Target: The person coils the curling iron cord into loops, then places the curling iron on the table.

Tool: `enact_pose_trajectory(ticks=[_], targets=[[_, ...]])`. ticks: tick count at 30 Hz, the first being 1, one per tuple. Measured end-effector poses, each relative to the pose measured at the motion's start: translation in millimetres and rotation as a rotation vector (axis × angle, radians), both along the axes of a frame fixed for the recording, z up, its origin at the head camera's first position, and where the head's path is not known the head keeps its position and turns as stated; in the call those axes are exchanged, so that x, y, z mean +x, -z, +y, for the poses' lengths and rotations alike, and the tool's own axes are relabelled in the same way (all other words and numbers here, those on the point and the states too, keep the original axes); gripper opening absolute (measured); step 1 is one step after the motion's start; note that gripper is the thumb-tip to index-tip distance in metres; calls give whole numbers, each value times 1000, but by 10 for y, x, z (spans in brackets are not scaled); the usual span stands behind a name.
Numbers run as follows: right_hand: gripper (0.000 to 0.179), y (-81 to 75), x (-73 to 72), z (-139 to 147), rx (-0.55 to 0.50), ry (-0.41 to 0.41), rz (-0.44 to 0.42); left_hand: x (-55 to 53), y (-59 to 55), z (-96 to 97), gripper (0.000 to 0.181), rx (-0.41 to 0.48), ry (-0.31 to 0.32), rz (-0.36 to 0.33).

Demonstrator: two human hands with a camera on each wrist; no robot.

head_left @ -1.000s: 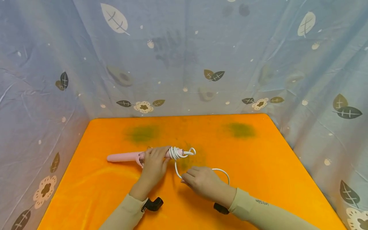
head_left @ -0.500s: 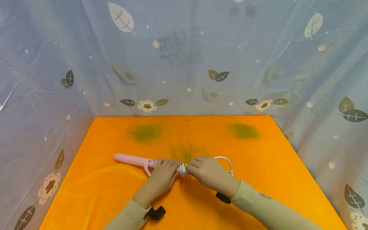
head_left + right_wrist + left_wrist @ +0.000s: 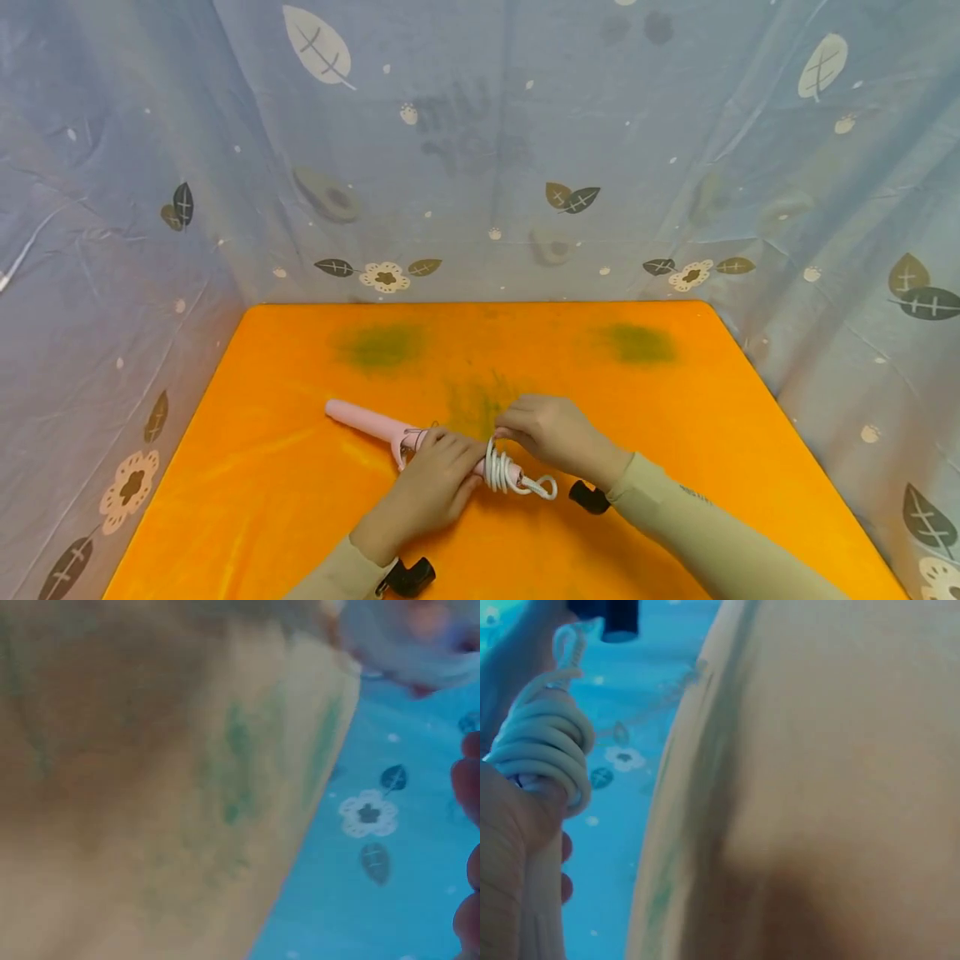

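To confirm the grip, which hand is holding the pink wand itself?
The left hand, curled around the pink wand; the right hand pinches the white cord instead.

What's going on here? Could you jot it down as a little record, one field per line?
Tool: pink curling iron, held at a slant
Cord: white cord, wound in several coils around the handle
Left hand: left hand grips the handle beside the coils
Right hand: right hand pinches the cord above the coils
Surface: orange table with green smudges
Backdrop: bluish curtain, leaf-and-flower print
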State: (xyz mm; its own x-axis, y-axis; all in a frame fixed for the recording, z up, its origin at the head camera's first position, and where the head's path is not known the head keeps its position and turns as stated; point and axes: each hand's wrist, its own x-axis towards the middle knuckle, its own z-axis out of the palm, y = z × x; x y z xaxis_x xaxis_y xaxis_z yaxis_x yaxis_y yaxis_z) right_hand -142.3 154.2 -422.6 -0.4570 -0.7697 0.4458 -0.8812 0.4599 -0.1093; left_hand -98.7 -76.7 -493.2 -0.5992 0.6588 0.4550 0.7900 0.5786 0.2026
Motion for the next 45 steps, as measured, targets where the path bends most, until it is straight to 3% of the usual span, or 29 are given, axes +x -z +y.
enact_pose_trajectory(ticks=[3, 10, 15, 20, 24, 33, 39, 45], targets=[[12, 77, -40, 22, -37, 26, -84, 9, -40, -9, 36, 71, 28, 1], [18, 174, -59, -28, -44, 56, -172, 9, -90, -14, 36, 167, 30, 50], [13, 196, -38, -95, -69, 105, -259, -1, -105, -11, 41, 272, 8, 14], [16, 270, 18, -128, -103, 161, -428, -4, -109, -24, 46, 276, 5, 13], [18, 309, 30, -140, -117, 155, -516, -18, -109, -18, 43, 251, 11, 47], [18, 181, -15, -183, -92, 154, -559, -45, -165, -4, 35, 315, 58, 107], [18, 235, 5, -150, -148, 150, -557, -73, -199, -12, 39, 336, 32, 85], [20, 272, 57, -89, -123, 128, -512, -93, -186, -23, 37, 326, 9, 70]])
